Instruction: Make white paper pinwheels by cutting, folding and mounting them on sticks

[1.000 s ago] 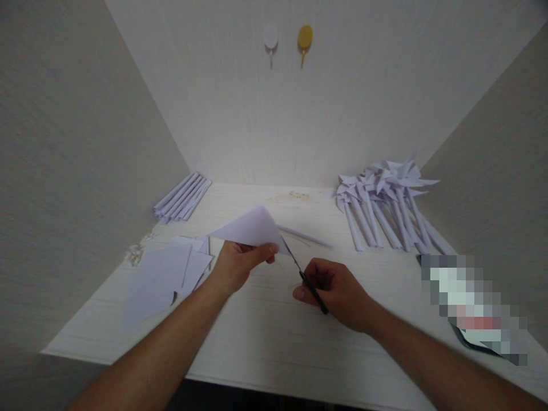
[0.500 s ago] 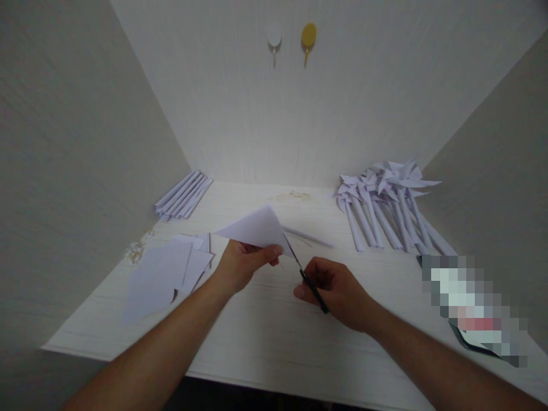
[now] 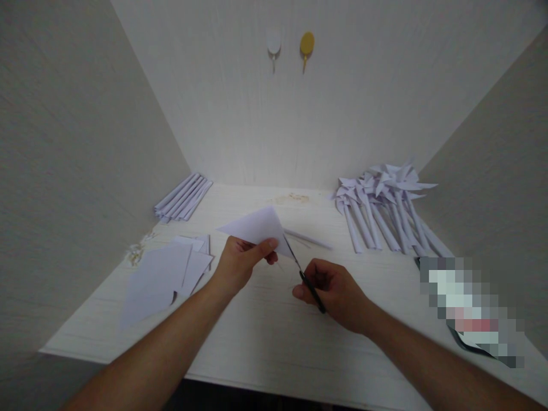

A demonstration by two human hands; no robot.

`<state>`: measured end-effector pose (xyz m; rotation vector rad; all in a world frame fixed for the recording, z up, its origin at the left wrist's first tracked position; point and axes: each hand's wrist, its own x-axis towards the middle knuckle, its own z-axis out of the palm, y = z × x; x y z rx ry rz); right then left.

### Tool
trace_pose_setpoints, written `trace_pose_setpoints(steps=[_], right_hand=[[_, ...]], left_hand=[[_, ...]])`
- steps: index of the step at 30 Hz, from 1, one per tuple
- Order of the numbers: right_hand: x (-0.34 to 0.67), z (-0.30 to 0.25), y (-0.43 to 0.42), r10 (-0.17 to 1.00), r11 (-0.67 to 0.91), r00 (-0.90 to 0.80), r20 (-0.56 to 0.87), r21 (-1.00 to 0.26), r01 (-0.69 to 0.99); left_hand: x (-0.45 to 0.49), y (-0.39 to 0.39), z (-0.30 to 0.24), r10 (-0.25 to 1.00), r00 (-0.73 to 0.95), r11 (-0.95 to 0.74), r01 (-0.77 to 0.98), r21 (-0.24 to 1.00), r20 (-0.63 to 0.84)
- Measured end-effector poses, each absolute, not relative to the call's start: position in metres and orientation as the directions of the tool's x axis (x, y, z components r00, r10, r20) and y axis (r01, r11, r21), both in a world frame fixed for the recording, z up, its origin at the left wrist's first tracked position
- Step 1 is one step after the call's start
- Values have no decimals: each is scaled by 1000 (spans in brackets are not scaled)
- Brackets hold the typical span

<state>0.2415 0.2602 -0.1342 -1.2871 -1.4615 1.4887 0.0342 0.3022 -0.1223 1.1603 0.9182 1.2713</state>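
My left hand [image 3: 250, 258] pinches a folded white sheet of paper [image 3: 259, 224], thumb on top and fingers beneath, above the middle of the table. My right hand [image 3: 331, 291] grips black-handled scissors [image 3: 314, 294], with fingers curled at the handles. The scissor blades lie along the paper's right edge, near its lower right corner. Behind the held paper, a thin rolled paper stick [image 3: 308, 238] lies on the table. Left of my left hand, loose white paper sheets [image 3: 160, 279] lie overlapping.
Several rolled paper tubes [image 3: 184, 197] lie at the back left. Paper pinwheels on tubes [image 3: 385, 211] are piled at the back right. A blurred-out phone-like device [image 3: 466, 308] lies at the right of the white table [image 3: 265, 348]. Two hooks, one yellow [image 3: 307, 44], hang on the back wall.
The held paper has shifted slightly right, its left corner moving in, and my left thumb sits a little higher on it. The scissors stay at its right edge. The camera view tilts slightly.
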Motion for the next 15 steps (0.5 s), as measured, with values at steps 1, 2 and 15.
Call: trace_pose_setpoints(steps=[1,2,15], right_hand=[[242,-134,260,940,-141,-286,-184,-976,165],[242,-134,260,940,-141,-289,-184,-976,164],[240,-135,261,942,-160,-276,-193,-977,139]], left_hand=[[35,302,-122,989,115,-65,-235,970,94],[36,301,-121,989,113,-63,-247,967,93],[39,300,-121,992,92,-58,-256,965,84]])
